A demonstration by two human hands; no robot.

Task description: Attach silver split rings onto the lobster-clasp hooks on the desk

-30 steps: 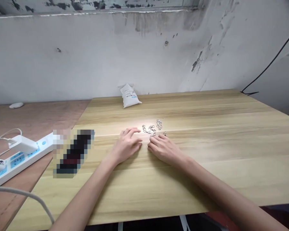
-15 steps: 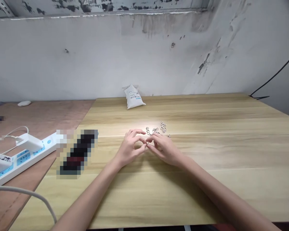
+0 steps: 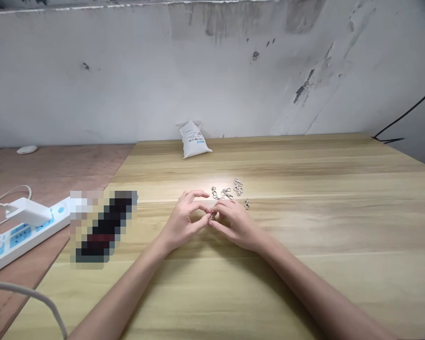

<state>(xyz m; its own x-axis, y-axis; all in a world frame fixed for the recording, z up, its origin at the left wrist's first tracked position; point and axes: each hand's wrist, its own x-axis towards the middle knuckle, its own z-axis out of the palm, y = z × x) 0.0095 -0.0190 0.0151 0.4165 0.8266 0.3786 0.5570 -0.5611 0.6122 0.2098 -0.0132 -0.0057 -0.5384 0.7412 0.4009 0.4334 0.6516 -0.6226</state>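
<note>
My left hand and my right hand meet over the wooden table, thumbs and index fingertips pinched together. Between them is a small silvery swivel clasp, mostly covered by the fingers; its exact shape is hard to make out. Just beyond the fingertips lie several loose metal swivel clasps: one group right behind my right hand, another cluster farther back, a clasp to the left and a single clasp to the right.
A white labelled packet leans near the wall at the table's back. On the left, a blurred-out dark object lies on the tabletop. Past it, a white power strip with chargers and cables rests on the brown surface. A pale cable curves at lower left.
The camera view has shifted slightly, so everything sits a little farther left. Both hands stay pinched together around the small clasp, and the single clasp at right now shows fully.
</note>
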